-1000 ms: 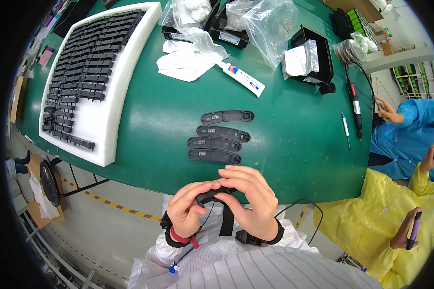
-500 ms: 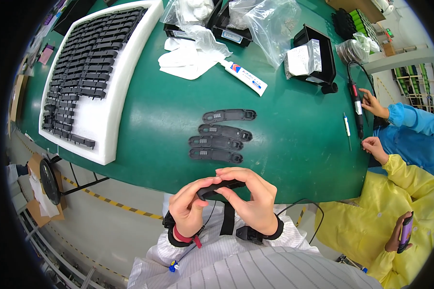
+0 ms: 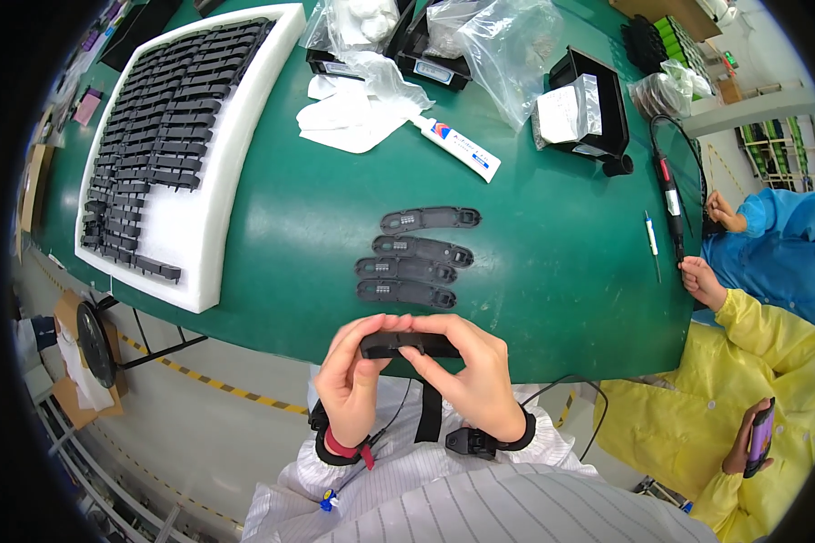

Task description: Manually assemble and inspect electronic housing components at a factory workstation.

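Observation:
Between my two hands, just over the table's near edge, is a long, narrow black plastic housing (image 3: pixel 398 345). The fingers of my left hand (image 3: pixel 346 385) are wrapped round its left end. My right hand (image 3: pixel 474 376) grips the right part, its thumb pressed against the near side. Some of the housing is covered by my fingers. Beyond my hands lie several similar curved black plastic pieces (image 3: pixel 406 291) in a loose stack of rows, hollow side up, showing small slots and round openings.
A white foam tray (image 3: pixel 204 244) with rows of black parts stands left. A white glue tube (image 3: pixel 462 149), white cloth (image 3: pixel 340 118), plastic bags and a black bin (image 3: pixel 614 109) lie at the back. On the right are an electric screwdriver (image 3: pixel 671 199), a small screwdriver (image 3: pixel 652 237) and co-workers' hands.
The housing has turned in my hands from slanted to nearly level, showing more of its near side. On the right, a blue-sleeved co-worker's hand has drawn back from the electric screwdriver.

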{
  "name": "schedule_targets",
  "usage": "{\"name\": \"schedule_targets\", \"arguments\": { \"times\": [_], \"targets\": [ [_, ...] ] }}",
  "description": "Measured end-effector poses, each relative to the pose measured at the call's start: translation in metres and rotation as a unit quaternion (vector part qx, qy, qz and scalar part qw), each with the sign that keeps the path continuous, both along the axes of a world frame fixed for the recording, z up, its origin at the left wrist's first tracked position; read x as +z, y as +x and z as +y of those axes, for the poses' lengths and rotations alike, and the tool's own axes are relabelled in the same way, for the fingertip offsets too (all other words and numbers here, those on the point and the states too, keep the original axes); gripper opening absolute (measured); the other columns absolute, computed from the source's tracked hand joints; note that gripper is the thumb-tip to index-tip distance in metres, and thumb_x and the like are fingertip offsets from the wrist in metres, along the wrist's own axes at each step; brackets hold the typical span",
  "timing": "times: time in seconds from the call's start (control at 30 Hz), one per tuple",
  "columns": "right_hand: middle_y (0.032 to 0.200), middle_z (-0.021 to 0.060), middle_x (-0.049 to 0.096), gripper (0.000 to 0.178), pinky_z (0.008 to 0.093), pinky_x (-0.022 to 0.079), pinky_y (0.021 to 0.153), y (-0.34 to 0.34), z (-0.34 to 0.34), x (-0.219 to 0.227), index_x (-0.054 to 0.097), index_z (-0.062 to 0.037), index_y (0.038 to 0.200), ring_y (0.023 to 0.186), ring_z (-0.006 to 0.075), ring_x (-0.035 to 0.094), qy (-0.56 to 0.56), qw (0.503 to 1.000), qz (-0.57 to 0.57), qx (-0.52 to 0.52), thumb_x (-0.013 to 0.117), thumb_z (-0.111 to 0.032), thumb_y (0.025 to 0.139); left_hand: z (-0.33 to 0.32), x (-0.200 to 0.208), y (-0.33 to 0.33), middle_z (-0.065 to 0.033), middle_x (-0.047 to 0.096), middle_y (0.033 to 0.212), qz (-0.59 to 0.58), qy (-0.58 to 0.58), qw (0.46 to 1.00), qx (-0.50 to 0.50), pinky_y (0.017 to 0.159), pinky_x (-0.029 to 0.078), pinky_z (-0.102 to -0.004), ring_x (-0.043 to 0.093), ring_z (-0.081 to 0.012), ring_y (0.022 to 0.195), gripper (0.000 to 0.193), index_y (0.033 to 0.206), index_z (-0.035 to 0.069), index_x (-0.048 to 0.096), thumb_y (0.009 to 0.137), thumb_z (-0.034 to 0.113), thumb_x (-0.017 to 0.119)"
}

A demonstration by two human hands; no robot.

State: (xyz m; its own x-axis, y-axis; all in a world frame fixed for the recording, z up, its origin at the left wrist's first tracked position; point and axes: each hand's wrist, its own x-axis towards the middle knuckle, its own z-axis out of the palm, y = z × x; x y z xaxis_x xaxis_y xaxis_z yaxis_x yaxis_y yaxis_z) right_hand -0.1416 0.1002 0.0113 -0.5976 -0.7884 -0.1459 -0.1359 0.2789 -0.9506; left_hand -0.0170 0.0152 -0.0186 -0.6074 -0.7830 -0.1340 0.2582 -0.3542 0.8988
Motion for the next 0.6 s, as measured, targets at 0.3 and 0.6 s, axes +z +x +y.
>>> {"name": "schedule_targets", "arguments": {
  "times": [0.3, 0.6],
  "targets": [
    [0.113, 0.0060, 0.073, 0.021, 0.0352, 0.047, 0.089, 0.003, 0.030, -0.017, 0.068, -0.0109, 0.106, 0.103, 0.0207, 0.069, -0.195, 0.873, 0.446, 0.042, 0.072, -0.014, 0.085, -0.011, 0.003, 0.024, -0.0136, 0.058, 0.110, -0.020, -0.407, 0.913, -0.008, 0.069, 0.058, -0.0362, 0.070, -0.0311, 0.085, 0.028, 0.092, 0.001, 0.072, 0.070, -0.017, 0.070],
    [0.109, -0.0008, 0.072, 0.019, 0.0386, 0.036, 0.097, 0.019, 0.037, -0.035, 0.058, -0.0178, 0.106, 0.102, 0.0152, 0.068, -0.312, 0.831, 0.459, -0.036, 0.067, -0.017, 0.090, -0.014, 0.015, 0.028, -0.0173, 0.054, 0.115, 0.116, -0.471, 0.871, -0.084, 0.064, 0.065, -0.0388, 0.071, -0.0370, 0.083, 0.037, 0.102, 0.003, 0.061, 0.071, -0.013, 0.073]
  ]
}}
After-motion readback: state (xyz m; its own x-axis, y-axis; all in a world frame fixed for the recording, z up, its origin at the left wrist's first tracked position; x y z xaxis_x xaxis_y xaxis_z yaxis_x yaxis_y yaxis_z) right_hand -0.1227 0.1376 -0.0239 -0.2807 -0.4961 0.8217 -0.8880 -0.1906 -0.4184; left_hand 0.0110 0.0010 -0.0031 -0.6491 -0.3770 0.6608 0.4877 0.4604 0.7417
